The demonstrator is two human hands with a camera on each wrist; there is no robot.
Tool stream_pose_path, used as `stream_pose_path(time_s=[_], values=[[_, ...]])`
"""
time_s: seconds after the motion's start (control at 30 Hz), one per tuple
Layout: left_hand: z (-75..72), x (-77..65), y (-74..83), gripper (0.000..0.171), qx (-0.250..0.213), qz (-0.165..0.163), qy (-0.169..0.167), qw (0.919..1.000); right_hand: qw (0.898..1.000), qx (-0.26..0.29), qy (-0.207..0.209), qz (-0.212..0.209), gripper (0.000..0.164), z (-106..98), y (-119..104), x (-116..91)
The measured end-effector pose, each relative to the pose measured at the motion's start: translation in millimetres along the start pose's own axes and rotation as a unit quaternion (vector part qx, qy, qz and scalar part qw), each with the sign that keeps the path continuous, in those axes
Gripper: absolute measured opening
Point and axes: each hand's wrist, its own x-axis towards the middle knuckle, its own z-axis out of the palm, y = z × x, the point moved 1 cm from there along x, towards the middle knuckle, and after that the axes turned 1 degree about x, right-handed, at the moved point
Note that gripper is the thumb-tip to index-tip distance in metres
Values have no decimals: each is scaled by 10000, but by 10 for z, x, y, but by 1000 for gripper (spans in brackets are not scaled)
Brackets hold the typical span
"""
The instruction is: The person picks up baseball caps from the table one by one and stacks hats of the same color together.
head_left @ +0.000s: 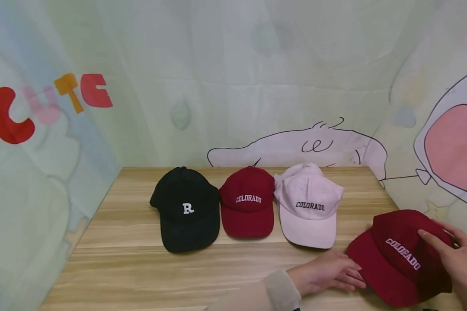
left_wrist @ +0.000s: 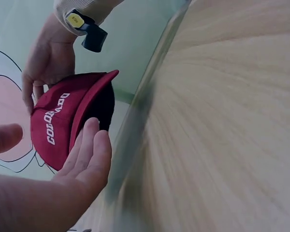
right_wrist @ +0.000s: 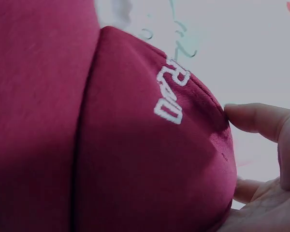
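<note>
A dark red baseball cap (head_left: 408, 231) with white COLORADO lettering is tilted at the right end of the table. My right hand (head_left: 461, 257) grips its crown, thumb on the front side and fingers behind. At the brim's near-left edge is my left hand (head_left: 332, 274), its fingers fairly straight. In the left wrist view, those fingertips overlap the brim's edge; whether they bear any weight I cannot tell. The right wrist view shows the cap's crown (right_wrist: 140, 159) close up, with the thumb pressed to its top.
Along the back of the wooden table (head_left: 140, 276) stand a black cap (head_left: 188, 229) with a white R, another red COLORADO cap (head_left: 247, 220), and a pale pink COLORADO cap (head_left: 309, 226) with a similar pale one (head_left: 305, 167) behind it. A printed curtain (head_left: 233, 86) hangs behind.
</note>
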Motion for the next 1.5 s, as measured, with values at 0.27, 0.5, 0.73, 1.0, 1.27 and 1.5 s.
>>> stream_pose_path(time_s=[0.27, 0.5, 0.73, 1.0, 1.27, 1.5], values=[[-73, -213, 73, 8, 21, 68, -89, 9999, 9994, -112, -200, -269, 69, 59, -255, -112], [-226, -375, 66, 8, -506, -55, -48, 9987, 9891, 861, -917, -761, 65, 144, -554, -331], [-398, -588, 99, 15, -506, -85, -336, 9981, 9800, 394, -1011, -1666, 61, 317, -830, -451], [-566, -776, 114, 13, -580, -51, -355, 9977, 9628, -181, -842, -2562, 58, 601, -1068, -539], [-734, -1019, 156, 9, -752, -12, -205, 9970, 9351, -461, -885, -3400, 55, 861, -1257, -554], [-860, -1254, 171, 9, -916, 133, -56, 9957, 9090, -251, -1199, -3984, 53, 1150, -1452, -610]])
